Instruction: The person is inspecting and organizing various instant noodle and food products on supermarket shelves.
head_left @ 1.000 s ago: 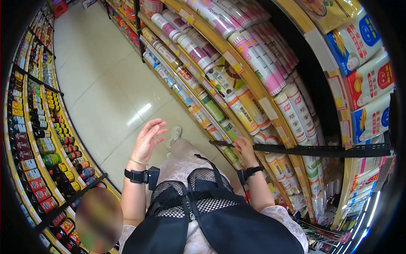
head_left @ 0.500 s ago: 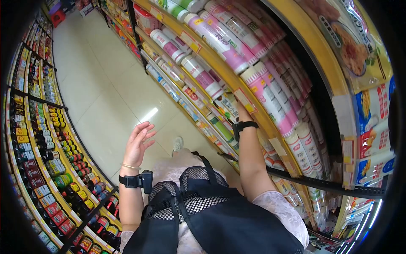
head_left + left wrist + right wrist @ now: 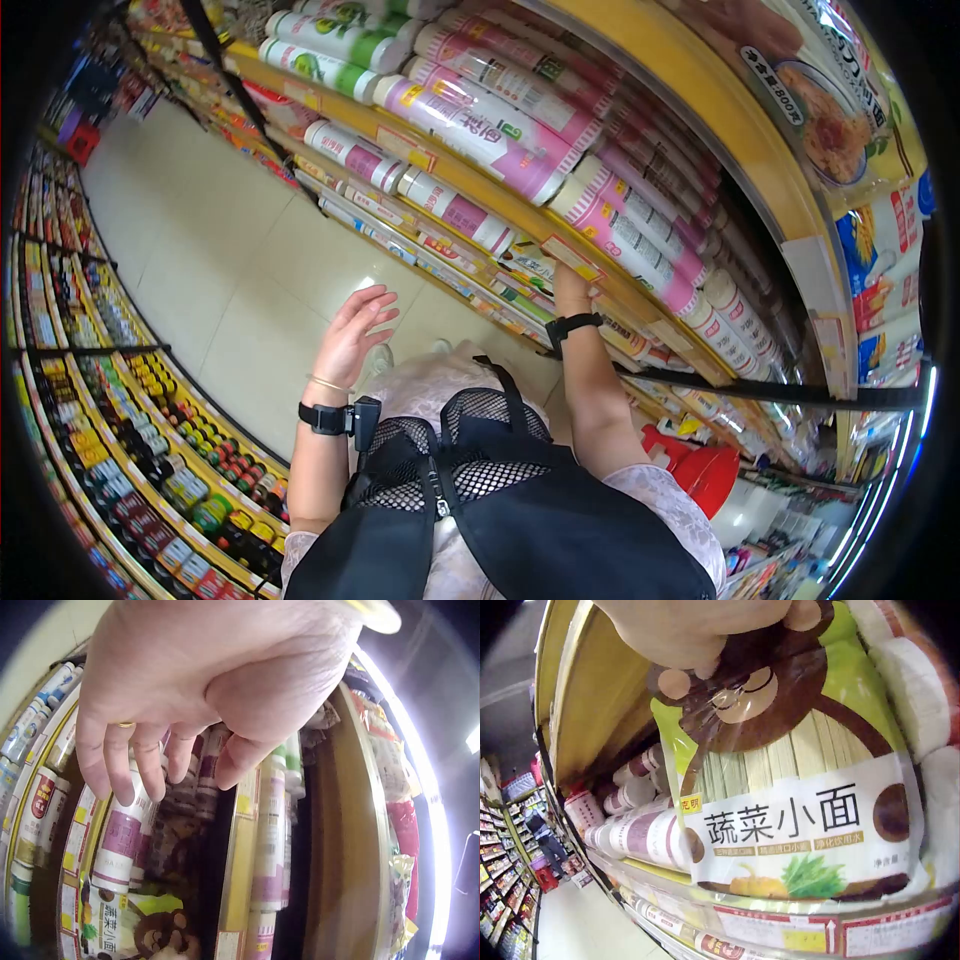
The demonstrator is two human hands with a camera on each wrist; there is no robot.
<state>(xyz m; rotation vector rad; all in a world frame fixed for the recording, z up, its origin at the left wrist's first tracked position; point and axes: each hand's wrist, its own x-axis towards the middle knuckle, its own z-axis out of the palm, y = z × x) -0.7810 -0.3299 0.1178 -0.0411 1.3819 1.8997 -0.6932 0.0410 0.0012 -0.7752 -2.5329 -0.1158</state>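
Observation:
In the right wrist view, a noodle packet with a brown monkey and a white label (image 3: pixel 795 817) stands at the shelf edge. My right hand (image 3: pixel 697 626) is at its top, with fingertips against the plastic; whether they pinch it cannot be told. The head view has my right hand (image 3: pixel 572 286) reaching into the shelf below a yellow shelf edge, over the packet (image 3: pixel 528 262). My left hand (image 3: pixel 357 322) hangs in the air above the aisle, fingers relaxed and holding nothing. From the left wrist view, the left hand (image 3: pixel 202 682) has loosely bent fingers in front of the shelves.
White and purple noodle rolls (image 3: pixel 455 208) lie left of the packet, pink rolls (image 3: pixel 630 235) on the shelf above. A yellow shelf board (image 3: pixel 604 697) hangs over the right hand's space. Bottles (image 3: pixel 210 510) line the opposite shelves, and a red object (image 3: pixel 703 478) stands behind.
The right hand has moved from in front of the lower shelf up and into the shelf at the packet. The left hand stays raised. The head view has turned, bringing a red object into sight.

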